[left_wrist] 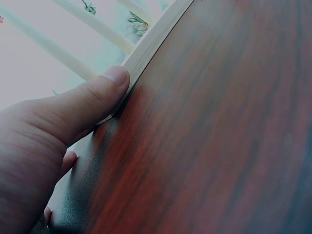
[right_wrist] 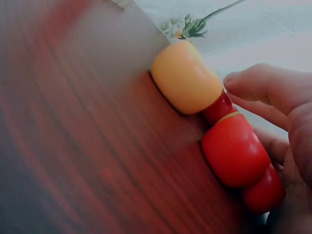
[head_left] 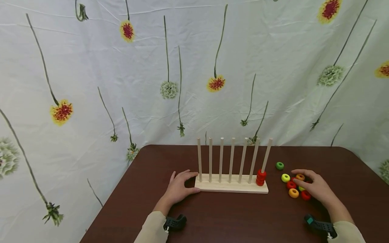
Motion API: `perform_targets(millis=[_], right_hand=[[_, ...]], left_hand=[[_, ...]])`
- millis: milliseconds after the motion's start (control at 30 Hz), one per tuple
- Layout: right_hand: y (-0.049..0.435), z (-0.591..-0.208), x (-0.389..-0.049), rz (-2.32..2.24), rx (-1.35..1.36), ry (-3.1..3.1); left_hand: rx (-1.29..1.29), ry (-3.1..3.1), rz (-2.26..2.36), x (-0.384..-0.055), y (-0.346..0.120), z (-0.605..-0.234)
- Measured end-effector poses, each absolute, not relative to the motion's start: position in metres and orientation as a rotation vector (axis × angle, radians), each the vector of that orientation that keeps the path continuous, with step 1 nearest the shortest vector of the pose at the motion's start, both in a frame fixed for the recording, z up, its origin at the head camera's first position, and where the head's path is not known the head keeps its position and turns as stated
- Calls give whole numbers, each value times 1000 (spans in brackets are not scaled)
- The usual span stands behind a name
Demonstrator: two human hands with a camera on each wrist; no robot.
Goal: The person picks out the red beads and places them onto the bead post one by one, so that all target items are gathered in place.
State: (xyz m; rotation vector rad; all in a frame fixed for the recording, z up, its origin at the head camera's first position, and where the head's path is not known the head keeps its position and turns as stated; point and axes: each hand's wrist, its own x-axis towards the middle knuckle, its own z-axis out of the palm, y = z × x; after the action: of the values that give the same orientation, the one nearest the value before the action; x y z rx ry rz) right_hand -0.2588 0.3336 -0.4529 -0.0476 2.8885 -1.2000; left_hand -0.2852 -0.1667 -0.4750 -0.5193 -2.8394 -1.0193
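Observation:
A wooden peg stand (head_left: 231,187) with a row of several upright pegs rests on the table; red ring beads (head_left: 260,178) are stacked on its rightmost peg. My left hand (head_left: 179,189) grips the left end of the base, its thumb (left_wrist: 100,95) along the front edge. Over a cluster of loose beads to the right of the stand is my right hand (head_left: 316,187), fingers spread and gently bent. Beneath and beside it are an orange bead (head_left: 293,193), a red bead (head_left: 306,195) and others, some partly hidden. In the right wrist view the thumb is close to a yellow-orange bead (right_wrist: 185,78).
A yellow-green bead (head_left: 285,178) lies at the cluster's left edge, and a green bead (head_left: 280,165) sits apart behind it. The dark brown table (head_left: 243,216) ends at a pale flowered cloth (head_left: 194,67) hanging behind it.

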Motion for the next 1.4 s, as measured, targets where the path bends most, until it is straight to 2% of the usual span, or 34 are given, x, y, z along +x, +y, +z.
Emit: perform_targets(millis=[367,1400], right_hand=[[338,-459,-260,-1124,-216,2955],[332,-459,-259,-1099,-161,3034]], left_hand=[[-519,-2843,-1017,-285,-167,-475],[-497,-2852,-1003,-286,-168,-475]])
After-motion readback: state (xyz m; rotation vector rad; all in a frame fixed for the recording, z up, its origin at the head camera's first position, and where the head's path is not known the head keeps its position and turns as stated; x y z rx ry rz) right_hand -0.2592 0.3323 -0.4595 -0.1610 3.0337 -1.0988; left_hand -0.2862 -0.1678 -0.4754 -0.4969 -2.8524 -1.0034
